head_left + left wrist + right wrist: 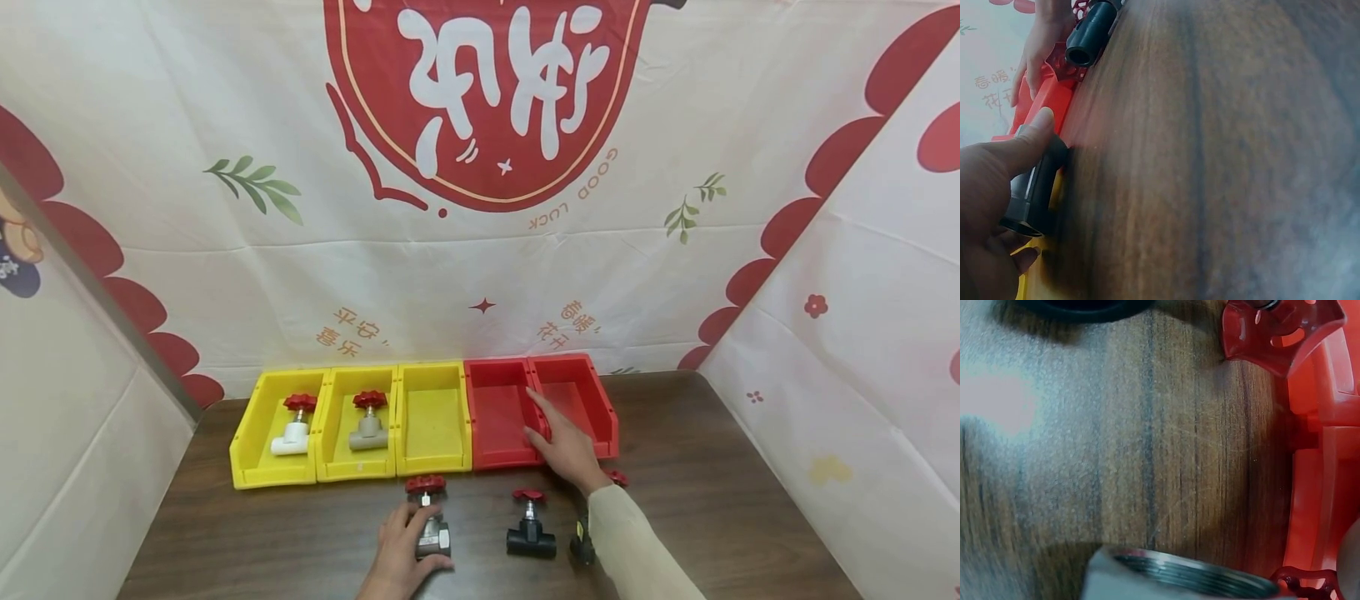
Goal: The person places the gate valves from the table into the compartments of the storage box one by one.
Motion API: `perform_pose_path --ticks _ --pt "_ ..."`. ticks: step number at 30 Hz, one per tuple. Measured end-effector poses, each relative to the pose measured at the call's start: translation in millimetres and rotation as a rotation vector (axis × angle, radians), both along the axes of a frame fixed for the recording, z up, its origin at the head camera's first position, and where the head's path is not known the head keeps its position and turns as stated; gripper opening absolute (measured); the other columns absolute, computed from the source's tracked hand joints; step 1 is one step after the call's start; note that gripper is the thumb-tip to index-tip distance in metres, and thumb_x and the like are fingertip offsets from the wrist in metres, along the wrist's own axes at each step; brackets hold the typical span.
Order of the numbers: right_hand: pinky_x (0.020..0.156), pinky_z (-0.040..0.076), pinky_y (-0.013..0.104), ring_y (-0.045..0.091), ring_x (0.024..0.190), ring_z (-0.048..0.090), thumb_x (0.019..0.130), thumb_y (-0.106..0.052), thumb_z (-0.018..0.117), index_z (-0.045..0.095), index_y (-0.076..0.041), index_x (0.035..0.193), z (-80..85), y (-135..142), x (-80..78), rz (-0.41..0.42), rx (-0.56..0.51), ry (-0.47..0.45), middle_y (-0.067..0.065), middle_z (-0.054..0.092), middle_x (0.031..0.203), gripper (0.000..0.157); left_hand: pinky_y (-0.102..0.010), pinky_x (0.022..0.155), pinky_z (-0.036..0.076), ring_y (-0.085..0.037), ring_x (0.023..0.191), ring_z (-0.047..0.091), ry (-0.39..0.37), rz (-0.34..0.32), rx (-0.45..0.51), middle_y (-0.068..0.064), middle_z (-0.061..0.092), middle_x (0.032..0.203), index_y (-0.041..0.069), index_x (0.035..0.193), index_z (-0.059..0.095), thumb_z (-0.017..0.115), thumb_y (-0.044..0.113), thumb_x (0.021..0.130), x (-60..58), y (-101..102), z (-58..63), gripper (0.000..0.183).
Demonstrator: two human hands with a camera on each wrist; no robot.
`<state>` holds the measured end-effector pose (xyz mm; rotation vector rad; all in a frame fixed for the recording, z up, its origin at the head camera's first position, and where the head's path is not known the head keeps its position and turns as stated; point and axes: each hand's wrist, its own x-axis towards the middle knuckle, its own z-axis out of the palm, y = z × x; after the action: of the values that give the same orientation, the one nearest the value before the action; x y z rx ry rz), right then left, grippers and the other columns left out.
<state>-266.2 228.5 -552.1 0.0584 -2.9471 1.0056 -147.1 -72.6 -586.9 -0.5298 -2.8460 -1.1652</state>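
My left hand [400, 546] grips a silver metal valve [435, 540] with a red handwheel on the table. In the left wrist view the thumb [1038, 128] lies on the valve's body and the fingers curl round its other side. My right hand [566, 442] reaches over the two red bins, its fingers extended near the wall between the left red bin [498, 458] and the right red bin [611, 433]; it holds nothing. Between the hands stands a black valve [531, 542] with a red handwheel. Another dark valve [581, 546] is partly hidden behind the right sleeve.
Three yellow bins stand left of the red ones. A white valve [292, 437] lies in the leftmost yellow bin [247, 458], a grey-beige valve [369, 435] in the middle one. The bins stand before a printed cloth [480, 275] at the back of the wooden table [225, 533].
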Motion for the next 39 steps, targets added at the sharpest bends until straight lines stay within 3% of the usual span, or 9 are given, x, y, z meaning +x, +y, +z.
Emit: perform_pose_path --ticks 5,22,31,39 --pt "0.092 0.039 0.063 0.026 0.122 0.046 0.081 -0.038 0.075 0.020 -0.056 0.144 0.2 -0.3 0.3 0.001 -0.003 0.000 -0.008 0.041 0.144 0.085 -0.045 0.081 0.037 -0.025 0.099 0.046 -0.007 -0.005 -0.005 -0.001 0.046 0.108 0.015 0.123 0.058 0.085 0.032 0.064 -0.9 -1.5 -1.5 0.067" --pt "0.093 0.038 0.064 0.027 0.123 0.045 0.081 -0.041 0.075 0.019 -0.059 0.142 0.8 -0.6 0.0 -0.005 0.003 -0.007 -0.007 0.041 0.144 0.085 -0.042 0.079 0.039 -0.021 0.095 0.045 0.105 -0.020 0.017 0.001 0.047 0.107 0.016 0.121 0.059 0.085 0.030 0.064 -1.1 -4.1 -6.0 0.064" --pt "0.092 0.039 0.063 0.026 0.123 0.046 0.080 -0.040 0.075 0.020 -0.059 0.142 -0.1 -1.4 0.5 -0.009 -0.009 -0.007 -0.008 0.042 0.143 0.085 -0.040 0.076 0.042 -0.023 0.094 0.041 -0.036 -0.005 0.010 0.000 0.046 0.107 0.019 0.121 0.059 0.083 0.030 0.067 -1.8 -3.8 -2.8 0.060" --pt "0.094 0.036 0.065 0.026 0.123 0.045 0.080 -0.040 0.075 0.020 -0.058 0.143 1.5 -0.9 0.6 -0.013 -0.007 -0.018 -0.008 0.042 0.144 0.085 -0.040 0.076 0.041 -0.021 0.094 0.042 0.001 -0.014 0.013 0.000 0.046 0.107 0.018 0.120 0.059 0.084 0.030 0.066 -2.7 -3.3 -3.6 0.061"
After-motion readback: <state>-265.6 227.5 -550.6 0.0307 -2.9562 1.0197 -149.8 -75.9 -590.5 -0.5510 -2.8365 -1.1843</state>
